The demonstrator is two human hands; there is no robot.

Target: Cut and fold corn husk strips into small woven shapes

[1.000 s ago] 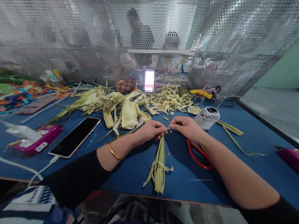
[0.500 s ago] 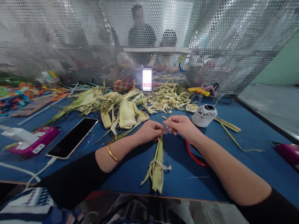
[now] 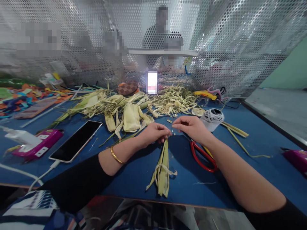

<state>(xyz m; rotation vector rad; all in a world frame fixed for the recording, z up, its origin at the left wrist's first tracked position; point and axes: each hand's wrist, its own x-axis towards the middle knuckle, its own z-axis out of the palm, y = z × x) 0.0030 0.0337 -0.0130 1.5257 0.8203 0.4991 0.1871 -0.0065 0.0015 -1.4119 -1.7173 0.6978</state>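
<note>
My left hand (image 3: 157, 133) pinches the top end of a bundle of pale green corn husk strips (image 3: 163, 172). The bundle hangs toward the front edge of the table, with one curled strip lying across it. Close by on the right, my right hand (image 3: 189, 126) has its thumb and fingertips pressed together. Whatever is between those tips, perhaps something thin, is too small to make out. Red-handled scissors (image 3: 203, 163) lie partly beneath my right wrist. Behind that hand stands a ball of white string (image 3: 213, 119).
A heap of corn husks (image 3: 131, 118) and a pile of shredded husk (image 3: 176, 99) lie at the back. On the left are a phone (image 3: 76, 140) and a purple power strip (image 3: 39, 143). A perforated screen (image 3: 83, 48) rises behind, people beyond it.
My right hand has drawn slightly away from my left, to the right, and more of the scissors shows. The left hand keeps hold of the husk bundle.
</note>
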